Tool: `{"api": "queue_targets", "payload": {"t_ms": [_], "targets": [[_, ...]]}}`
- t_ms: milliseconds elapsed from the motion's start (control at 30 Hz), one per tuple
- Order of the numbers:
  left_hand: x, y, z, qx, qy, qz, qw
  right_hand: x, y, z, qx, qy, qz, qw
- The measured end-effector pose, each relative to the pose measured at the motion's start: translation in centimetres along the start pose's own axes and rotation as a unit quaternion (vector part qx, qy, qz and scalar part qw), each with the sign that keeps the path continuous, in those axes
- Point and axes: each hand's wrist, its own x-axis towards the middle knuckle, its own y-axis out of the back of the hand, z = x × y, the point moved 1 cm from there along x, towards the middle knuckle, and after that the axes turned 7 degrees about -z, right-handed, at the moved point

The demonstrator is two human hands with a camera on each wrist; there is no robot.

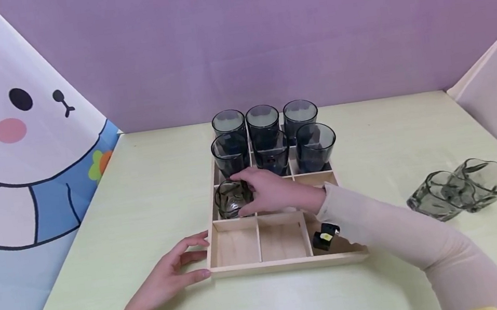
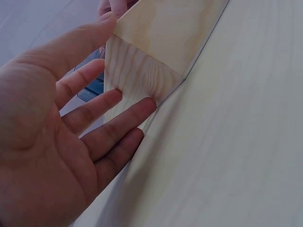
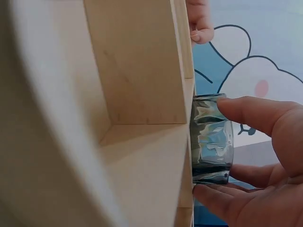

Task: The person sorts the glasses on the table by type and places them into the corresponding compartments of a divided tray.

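My right hand [image 1: 277,189] holds a clear grey, wavy-sided drinking glass [image 1: 230,200] at the left compartment of the wooden divided box's [image 1: 286,264] third row. In the right wrist view the thumb lies on one side of the glass [image 3: 213,146] and fingers on the other, with part of it sunk behind the box wall. At the box's near left corner, my left hand [image 1: 174,269] touches the outer side with extended fingers. The left wrist view shows this hand [image 2: 61,127] with fingers spread along the wooden side.
Dark grey smooth glasses [image 1: 315,146] stand upright in the box's two far rows. To the right on the table [image 1: 383,142], two wavy grey glasses [image 1: 485,184] appear close together. A purple backdrop [image 1: 261,38] rises behind, and a cartoon-printed sheet [image 1: 42,166] borders the left.
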Motion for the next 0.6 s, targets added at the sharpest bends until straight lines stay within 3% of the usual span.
{"api": "queue_targets", "payload": {"t_ms": [300, 600], "targets": [[0.0, 0.0, 0.1, 0.003, 0.007, 0.000, 1.0000, -2.0, 0.8, 0.7, 0.115, 0.017, -0.008, 0.9932], [0.1, 0.0, 0.1, 0.000, 0.008, -0.003, 1.0000, -5.0, 2.2, 1.6, 0.134, 0.060, 0.001, 0.9892]]}}
